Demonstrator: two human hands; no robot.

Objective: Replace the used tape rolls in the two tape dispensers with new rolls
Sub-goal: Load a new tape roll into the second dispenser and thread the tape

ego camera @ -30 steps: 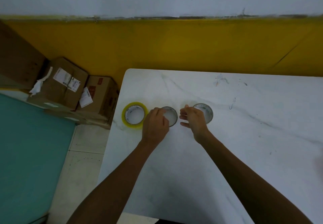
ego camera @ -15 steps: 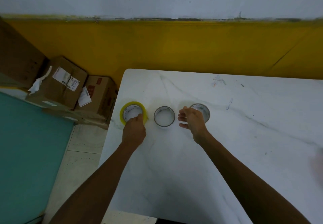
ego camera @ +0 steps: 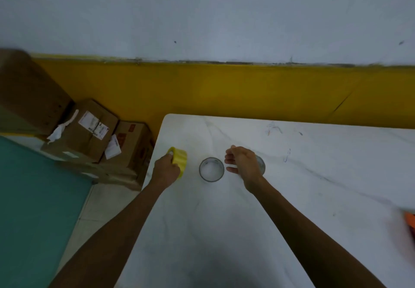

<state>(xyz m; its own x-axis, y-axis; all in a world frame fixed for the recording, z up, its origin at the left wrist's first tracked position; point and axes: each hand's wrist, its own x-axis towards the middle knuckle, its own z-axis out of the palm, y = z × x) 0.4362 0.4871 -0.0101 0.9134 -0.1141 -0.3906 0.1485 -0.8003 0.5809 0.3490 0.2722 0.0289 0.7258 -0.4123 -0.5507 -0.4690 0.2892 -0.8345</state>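
Head view: yellow tape roll [ego camera: 179, 161] tilted up off the desk [ego camera: 224, 231] near its left edge, clasped in the left hand [ego camera: 165, 171] grip. Just right, an empty core ring [ego camera: 211, 169] lies flat. Right hand [ego camera: 243, 164] hovers loose-fingered over a second ring [ego camera: 261, 164].

Left hand [ego camera: 165, 171] closed in grip; right hand [ego camera: 243, 164] loosely open, fingers spread.
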